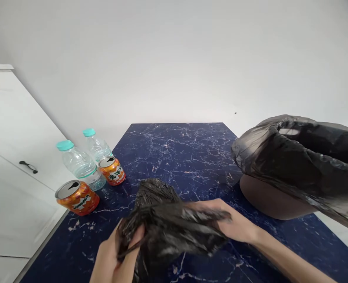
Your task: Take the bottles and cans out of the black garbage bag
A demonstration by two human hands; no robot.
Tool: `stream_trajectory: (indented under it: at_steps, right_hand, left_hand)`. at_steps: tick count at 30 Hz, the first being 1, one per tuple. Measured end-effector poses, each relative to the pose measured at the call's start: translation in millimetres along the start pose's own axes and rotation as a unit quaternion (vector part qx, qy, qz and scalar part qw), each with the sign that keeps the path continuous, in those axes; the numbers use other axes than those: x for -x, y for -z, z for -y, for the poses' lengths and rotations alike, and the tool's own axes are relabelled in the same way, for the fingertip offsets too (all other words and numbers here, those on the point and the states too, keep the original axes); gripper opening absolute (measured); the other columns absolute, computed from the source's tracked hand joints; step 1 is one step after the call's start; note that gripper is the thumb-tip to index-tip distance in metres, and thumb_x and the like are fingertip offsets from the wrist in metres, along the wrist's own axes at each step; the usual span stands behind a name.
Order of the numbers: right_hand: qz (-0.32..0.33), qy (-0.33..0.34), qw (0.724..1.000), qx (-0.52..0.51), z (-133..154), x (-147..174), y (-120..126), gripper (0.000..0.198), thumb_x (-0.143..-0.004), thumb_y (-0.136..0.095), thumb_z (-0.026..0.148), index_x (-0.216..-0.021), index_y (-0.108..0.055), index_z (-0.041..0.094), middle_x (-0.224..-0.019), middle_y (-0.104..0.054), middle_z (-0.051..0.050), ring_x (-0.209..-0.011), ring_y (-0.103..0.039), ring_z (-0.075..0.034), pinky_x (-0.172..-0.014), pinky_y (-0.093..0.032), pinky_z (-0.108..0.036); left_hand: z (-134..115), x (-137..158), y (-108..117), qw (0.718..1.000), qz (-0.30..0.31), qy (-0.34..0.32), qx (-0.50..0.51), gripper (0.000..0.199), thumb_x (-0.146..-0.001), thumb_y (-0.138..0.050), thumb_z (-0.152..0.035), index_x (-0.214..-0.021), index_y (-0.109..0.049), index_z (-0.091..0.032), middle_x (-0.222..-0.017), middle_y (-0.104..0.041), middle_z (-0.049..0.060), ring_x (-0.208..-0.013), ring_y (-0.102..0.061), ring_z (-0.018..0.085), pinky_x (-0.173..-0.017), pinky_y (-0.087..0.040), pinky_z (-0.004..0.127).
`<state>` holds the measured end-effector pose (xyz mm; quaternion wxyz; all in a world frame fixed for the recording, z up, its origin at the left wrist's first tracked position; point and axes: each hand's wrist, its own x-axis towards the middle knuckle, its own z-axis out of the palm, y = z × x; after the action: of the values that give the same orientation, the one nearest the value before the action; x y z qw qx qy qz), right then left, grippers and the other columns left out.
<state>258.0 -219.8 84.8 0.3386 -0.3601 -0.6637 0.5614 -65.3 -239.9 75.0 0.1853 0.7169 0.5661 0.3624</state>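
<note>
A crumpled black plastic bag (174, 232) is stretched between my two hands above the near part of the table, partly blurred. My left hand (118, 245) grips its left side, with folds of film covering most of the fingers. On the other side, my right hand (229, 220) holds the bag with its fingers largely hidden behind the film. One peak of the bag rises beyond the hands over the tabletop. Nearest to my left hand stands an orange drink can (78, 197), its top opened.
Another orange can (112, 170) and two clear bottles with turquoise caps, the nearer bottle (81, 165) and the farther bottle (97, 145), stand at left. A brown bin (268, 198) lined with a black bag (294, 157) stands right on the blue marbled table (180, 157). A white cabinet (11, 165) is alongside.
</note>
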Motion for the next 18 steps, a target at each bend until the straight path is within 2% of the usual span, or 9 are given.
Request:
stream_trajectory:
  at_steps: [2,4,5,7,10,12,13,15,18]
  right_hand:
    - [-0.049,-0.029,0.998,0.003,-8.6,-23.9,-5.2,0.052,-0.1,-0.059,0.07,-0.112,-0.082,0.024,-0.114,-0.081,-0.007,-0.112,-0.075,-0.032,-0.1,-0.06,-0.045]
    - [-0.109,-0.053,0.991,0.051,-19.4,-46.7,-8.7,0.052,-0.103,-0.055,0.067,-0.107,-0.081,0.022,-0.105,-0.082,-0.006,-0.102,-0.077,-0.031,-0.091,-0.062,-0.042]
    - [-0.134,-0.063,0.986,0.079,-24.8,-57.2,-9.5,0.051,-0.104,-0.054,0.065,-0.103,-0.081,0.021,-0.103,-0.082,-0.006,-0.099,-0.077,-0.03,-0.088,-0.062,-0.041]
    - [-0.169,-0.084,0.974,0.127,-33.7,-73.8,-9.5,0.044,-0.105,-0.054,0.057,-0.104,-0.079,0.02,-0.102,-0.081,-0.008,-0.097,-0.078,-0.03,-0.084,-0.063,-0.04]
    - [-0.24,-0.086,0.948,0.191,-36.5,-82.8,-10.0,0.037,-0.103,-0.058,0.042,-0.13,-0.07,0.02,-0.121,-0.078,-0.013,-0.109,-0.076,-0.033,-0.095,-0.061,-0.049]
    - [-0.291,-0.03,0.91,0.295,-29.7,-78.8,-15.5,0.046,-0.104,-0.056,0.035,-0.147,-0.06,0.02,-0.143,-0.068,-0.016,-0.129,-0.068,-0.035,-0.108,-0.056,-0.056]
    - [-0.299,0.013,0.886,0.354,-24.5,-75.7,-20.4,0.047,-0.106,-0.053,0.033,-0.151,-0.057,0.019,-0.15,-0.064,-0.016,-0.137,-0.063,-0.035,-0.113,-0.053,-0.057]
    - [-0.265,0.093,0.846,0.453,-13.7,-70.8,-33.7,0.044,-0.11,-0.046,0.029,-0.15,-0.058,0.016,-0.157,-0.06,-0.016,-0.147,-0.055,-0.032,-0.121,-0.049,-0.055]
    - [-0.16,0.134,0.825,0.525,-7.2,-74.2,-56.3,0.046,-0.115,-0.038,0.029,-0.152,-0.059,0.011,-0.164,-0.054,-0.014,-0.158,-0.042,-0.031,-0.13,-0.04,-0.053]
  left_hand:
    - [3.6,-27.5,5.0,0.999,-0.013,-0.024,-0.036,0.04,-0.104,-0.054,-0.056,-0.109,-0.075,-0.023,-0.097,-0.085,0.008,-0.1,-0.084,0.032,-0.073,-0.067,0.028]
    - [8.2,-54.5,8.5,0.993,-0.023,-0.003,-0.116,0.039,-0.104,-0.051,-0.055,-0.114,-0.07,-0.022,-0.085,-0.083,0.007,-0.084,-0.084,0.033,-0.061,-0.062,0.03]
    - [10.5,-66.1,9.3,0.986,-0.022,0.013,-0.167,0.039,-0.105,-0.05,-0.053,-0.121,-0.067,-0.022,-0.081,-0.082,0.006,-0.076,-0.083,0.035,-0.058,-0.06,0.033]
    - [13.3,-82.9,8.8,0.965,-0.028,0.024,-0.261,0.046,-0.105,-0.047,-0.048,-0.14,-0.057,-0.019,-0.091,-0.083,0.01,-0.074,-0.081,0.038,-0.058,-0.06,0.039]
    - [11.0,-87.5,4.7,0.948,-0.111,-0.061,-0.293,0.057,-0.107,-0.045,-0.044,-0.155,-0.043,-0.014,-0.128,-0.075,0.022,-0.108,-0.078,0.042,-0.081,-0.064,0.05]
    - [7.1,-78.9,0.0,0.949,-0.124,-0.142,-0.253,0.051,-0.11,-0.045,-0.041,-0.154,-0.045,-0.016,-0.142,-0.067,0.021,-0.13,-0.069,0.038,-0.102,-0.059,0.052]
    - [5.9,-72.9,-3.2,0.95,-0.096,-0.18,-0.235,0.045,-0.111,-0.046,-0.039,-0.152,-0.049,-0.02,-0.146,-0.066,0.018,-0.136,-0.065,0.035,-0.109,-0.056,0.051]
    - [8.1,-61.6,-12.1,0.944,-0.016,-0.24,-0.227,0.038,-0.113,-0.047,-0.034,-0.149,-0.055,-0.025,-0.153,-0.064,0.01,-0.147,-0.056,0.03,-0.119,-0.05,0.048]
    - [26.4,-54.2,-30.3,0.919,0.043,-0.29,-0.265,0.046,-0.114,-0.046,-0.033,-0.159,-0.049,-0.023,-0.166,-0.054,0.007,-0.161,-0.039,0.031,-0.13,-0.036,0.054]
